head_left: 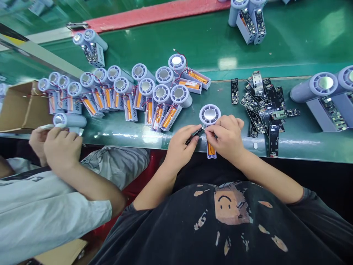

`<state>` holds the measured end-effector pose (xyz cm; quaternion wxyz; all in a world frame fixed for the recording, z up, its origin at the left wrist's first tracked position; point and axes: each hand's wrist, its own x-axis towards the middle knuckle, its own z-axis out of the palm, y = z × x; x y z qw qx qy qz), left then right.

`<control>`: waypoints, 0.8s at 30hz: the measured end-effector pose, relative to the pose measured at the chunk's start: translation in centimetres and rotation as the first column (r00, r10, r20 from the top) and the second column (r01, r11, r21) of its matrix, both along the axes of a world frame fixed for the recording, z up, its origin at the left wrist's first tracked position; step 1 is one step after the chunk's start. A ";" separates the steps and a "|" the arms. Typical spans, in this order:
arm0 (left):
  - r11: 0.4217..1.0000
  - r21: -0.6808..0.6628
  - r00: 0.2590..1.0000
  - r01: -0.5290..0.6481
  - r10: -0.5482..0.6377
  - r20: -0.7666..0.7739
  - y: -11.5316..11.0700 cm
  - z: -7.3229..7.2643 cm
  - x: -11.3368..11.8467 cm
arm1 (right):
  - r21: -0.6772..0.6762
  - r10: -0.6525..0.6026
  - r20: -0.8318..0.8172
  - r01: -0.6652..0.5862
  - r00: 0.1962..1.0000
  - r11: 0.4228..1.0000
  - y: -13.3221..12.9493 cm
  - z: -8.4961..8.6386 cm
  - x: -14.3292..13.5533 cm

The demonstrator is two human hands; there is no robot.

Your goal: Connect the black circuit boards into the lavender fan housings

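Observation:
My left hand [182, 146] pinches a small black circuit board [194, 134] between thumb and fingers. Close against the board's right end, my right hand [226, 137] has its fingertips pressed together; what they hold is too small to be sure of, perhaps a wire's connector. Between and behind my hands lies a lavender device [210, 113] with a round, silver-centred head. Its open handle shows an orange battery [211, 150] below my right fingers. To the right spreads a loose pile of black circuit boards [264, 106].
Several similar devices [162, 94] with orange batteries and loose wires crowd the bench to the left. More devices with boards fitted stand far right [325, 86] and on the green belt [248, 22]. A co-worker's hands [62, 143] work at left beside a cardboard box [24, 106].

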<state>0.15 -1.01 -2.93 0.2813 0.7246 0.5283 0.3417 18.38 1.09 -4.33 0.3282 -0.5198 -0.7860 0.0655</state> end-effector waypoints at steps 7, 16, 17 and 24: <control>0.999 -0.033 0.995 -0.016 0.019 0.093 -0.4 -0.7 -0.2 | 0.021 0.017 -0.046 -0.016 0.999 1.000 0.1 -0.5 0.0; 0.994 -0.060 0.971 -0.088 0.099 0.216 -1.0 -1.7 0.5 | 0.015 0.030 -0.089 -0.029 0.996 0.999 0.2 -0.7 0.2; 0.994 -0.060 0.969 -0.089 0.100 0.226 -1.0 -1.7 0.6 | 0.006 0.028 -0.094 -0.028 0.995 1.000 0.2 -0.7 0.2; 0.983 -0.161 0.937 -0.093 0.141 0.319 -0.8 -2.3 0.5 | -0.026 0.030 -0.122 -0.034 0.992 0.999 0.6 -0.8 0.2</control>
